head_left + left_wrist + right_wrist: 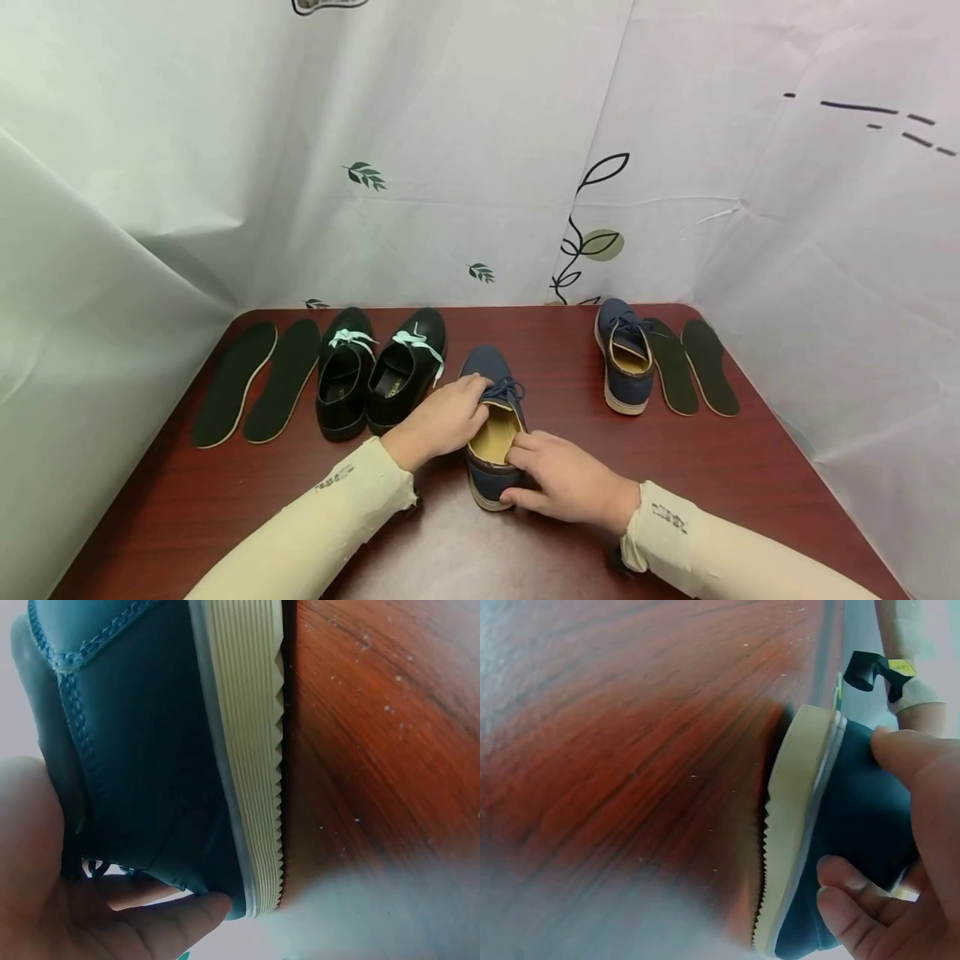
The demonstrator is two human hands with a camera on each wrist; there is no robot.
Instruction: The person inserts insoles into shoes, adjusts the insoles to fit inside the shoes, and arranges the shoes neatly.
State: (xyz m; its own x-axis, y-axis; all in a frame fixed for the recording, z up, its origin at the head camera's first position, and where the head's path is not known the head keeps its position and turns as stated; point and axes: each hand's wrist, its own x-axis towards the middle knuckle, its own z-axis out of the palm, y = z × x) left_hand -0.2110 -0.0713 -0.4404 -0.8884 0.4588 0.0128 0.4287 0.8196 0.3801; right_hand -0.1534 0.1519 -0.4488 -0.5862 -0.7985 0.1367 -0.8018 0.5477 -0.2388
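Observation:
A navy blue lace-up shoe (491, 483) with a tan inside stands at the middle of the table, its toe pointing away from me. My left hand (450, 417) grips its left side near the laces. In the left wrist view, fingers (172, 926) lie along the navy upper above the ribbed cream sole (251, 750). At the heel, my right hand (566, 479) holds the shoe from the right. The right wrist view has the thumb (900, 750) against the heel and two fingertips (840, 889) on the side.
Left of the held shoe stand two black shoes (345, 425) (420, 333) with pale mint laces. Two dark insoles (236, 383) (285, 379) lie farther left. At the back right are another navy shoe (630, 392) and two more insoles (671, 367) (708, 367). White printed sheets (465, 125) surround the dark red table (247, 500).

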